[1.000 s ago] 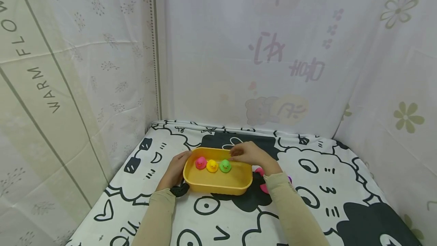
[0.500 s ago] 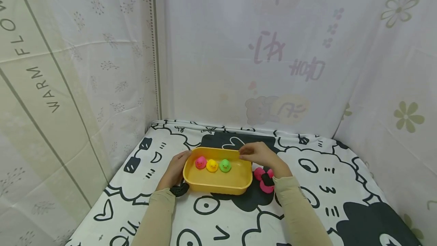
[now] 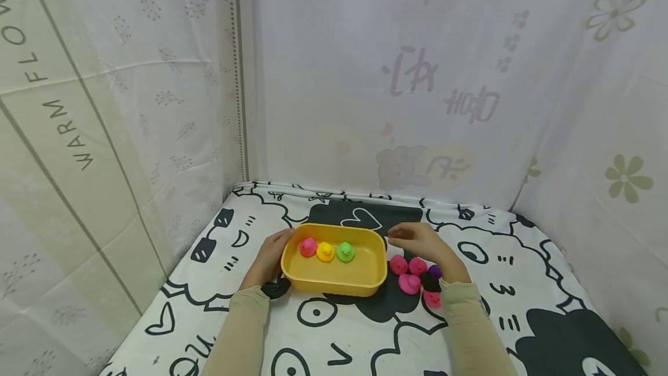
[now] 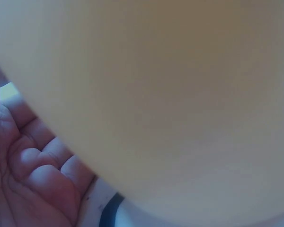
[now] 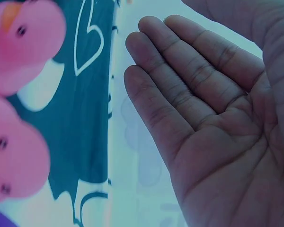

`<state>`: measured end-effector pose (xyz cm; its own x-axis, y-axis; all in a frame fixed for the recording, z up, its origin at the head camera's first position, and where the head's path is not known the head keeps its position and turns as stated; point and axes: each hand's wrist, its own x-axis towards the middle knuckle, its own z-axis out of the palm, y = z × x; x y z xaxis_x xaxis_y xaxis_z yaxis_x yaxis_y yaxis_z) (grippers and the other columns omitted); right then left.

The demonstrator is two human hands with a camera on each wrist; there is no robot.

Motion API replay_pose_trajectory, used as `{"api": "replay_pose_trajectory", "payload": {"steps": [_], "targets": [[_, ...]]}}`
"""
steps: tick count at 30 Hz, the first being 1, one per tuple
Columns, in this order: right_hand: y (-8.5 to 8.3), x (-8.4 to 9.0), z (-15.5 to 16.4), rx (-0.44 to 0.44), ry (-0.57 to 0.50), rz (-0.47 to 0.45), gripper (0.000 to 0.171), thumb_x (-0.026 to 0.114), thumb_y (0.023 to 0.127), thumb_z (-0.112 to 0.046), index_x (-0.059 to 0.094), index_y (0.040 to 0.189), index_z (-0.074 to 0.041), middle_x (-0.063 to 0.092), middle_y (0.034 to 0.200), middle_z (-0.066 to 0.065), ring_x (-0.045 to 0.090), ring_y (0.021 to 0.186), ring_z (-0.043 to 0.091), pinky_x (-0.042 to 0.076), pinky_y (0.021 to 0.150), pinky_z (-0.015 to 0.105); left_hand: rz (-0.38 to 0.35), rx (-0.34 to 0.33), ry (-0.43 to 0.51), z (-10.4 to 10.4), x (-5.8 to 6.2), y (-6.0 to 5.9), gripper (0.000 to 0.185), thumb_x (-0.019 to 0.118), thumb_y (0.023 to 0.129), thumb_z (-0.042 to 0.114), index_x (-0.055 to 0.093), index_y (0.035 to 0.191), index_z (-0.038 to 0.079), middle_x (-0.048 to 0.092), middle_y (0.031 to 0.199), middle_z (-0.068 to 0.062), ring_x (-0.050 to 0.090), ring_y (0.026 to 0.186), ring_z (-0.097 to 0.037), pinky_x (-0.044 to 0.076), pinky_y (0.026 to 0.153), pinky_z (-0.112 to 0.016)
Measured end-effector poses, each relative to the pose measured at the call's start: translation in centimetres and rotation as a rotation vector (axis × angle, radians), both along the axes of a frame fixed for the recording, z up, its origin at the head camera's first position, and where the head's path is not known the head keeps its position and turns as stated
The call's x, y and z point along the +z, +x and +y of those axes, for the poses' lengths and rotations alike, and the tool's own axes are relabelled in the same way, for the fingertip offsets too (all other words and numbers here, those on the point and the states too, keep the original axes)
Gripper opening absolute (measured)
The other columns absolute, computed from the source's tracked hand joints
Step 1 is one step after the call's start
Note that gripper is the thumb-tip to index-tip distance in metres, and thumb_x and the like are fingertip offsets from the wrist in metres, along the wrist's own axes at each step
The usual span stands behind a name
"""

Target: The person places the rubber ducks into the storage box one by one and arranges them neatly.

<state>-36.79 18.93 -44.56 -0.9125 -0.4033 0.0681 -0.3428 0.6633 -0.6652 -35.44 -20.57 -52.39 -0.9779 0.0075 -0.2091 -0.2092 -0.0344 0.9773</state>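
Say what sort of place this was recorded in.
Probably a small curtained-off booth, perhaps a corner set up for recording: printed hangings enclose the left, back and right, and a cartoon-patterned cloth lies spread beneath a yellow tub holding three toy ducks.

A white cloth (image 3: 315,350), printed with black cartoon faces, is spread out. On it sits a yellow tray (image 3: 360,268) — against the fingers of the left hand (image 3: 272,254), just beside those of the right hand (image 3: 425,242). Nearer the person than the right fingers, four pink ducks (image 3: 409,284) and a purple toy (image 3: 435,272) lie bunched.
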Motion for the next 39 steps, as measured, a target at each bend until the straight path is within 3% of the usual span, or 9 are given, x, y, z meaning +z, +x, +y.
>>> {"api": "replay_pose_trajectory", "payload": {"steps": [6,16,30,39], "targets": [[0.6,-0.7,1.6,-0.005,0.017,-0.020,0.037,0.070,0.085,-0.043,0.069,0.113,-0.017,0.072,0.105,-0.005,0.068,0.100,0.015,0.058,0.088,0.038,-0.005,0.001,-0.011,0.1,0.2,0.0,0.054,0.050,0.095,0.052,0.053,0.136,0.018,0.052,0.143,-0.002,0.050,0.131,-0.022,0.048,0.107,-0.038],[0.9,-1.6,2.7,0.033,0.024,-0.052,0.022,0.072,0.085,-0.034,0.072,0.105,-0.023,0.074,0.101,-0.006,0.068,0.095,0.011,0.058,0.085,0.031,-0.003,0.010,-0.013,0.1,0.1,0.1,0.057,0.054,0.091,0.056,0.053,0.136,0.020,0.050,0.145,-0.001,0.047,0.134,-0.022,0.044,0.110,-0.040],[0.8,-2.1,3.2,0.095,-0.005,-0.159,0.027,0.070,0.087,-0.029,0.071,0.110,-0.016,0.073,0.107,0.001,0.068,0.097,0.015,0.059,0.086,0.034,-0.004,0.005,-0.015,0.0,0.0,-0.1,0.056,0.052,0.093,0.053,0.051,0.138,0.019,0.047,0.147,0.000,0.044,0.137,-0.021,0.045,0.109,-0.038],[0.8,-2.5,3.2,0.086,0.012,-0.184,0.026,0.071,0.086,-0.033,0.071,0.109,-0.020,0.072,0.108,-0.002,0.066,0.099,0.016,0.058,0.088,0.037,0.000,-0.001,-0.013,0.0,0.1,0.0,0.060,0.054,0.091,0.057,0.051,0.138,0.020,0.046,0.148,0.001,0.042,0.139,-0.021,0.043,0.110,-0.039]]}}
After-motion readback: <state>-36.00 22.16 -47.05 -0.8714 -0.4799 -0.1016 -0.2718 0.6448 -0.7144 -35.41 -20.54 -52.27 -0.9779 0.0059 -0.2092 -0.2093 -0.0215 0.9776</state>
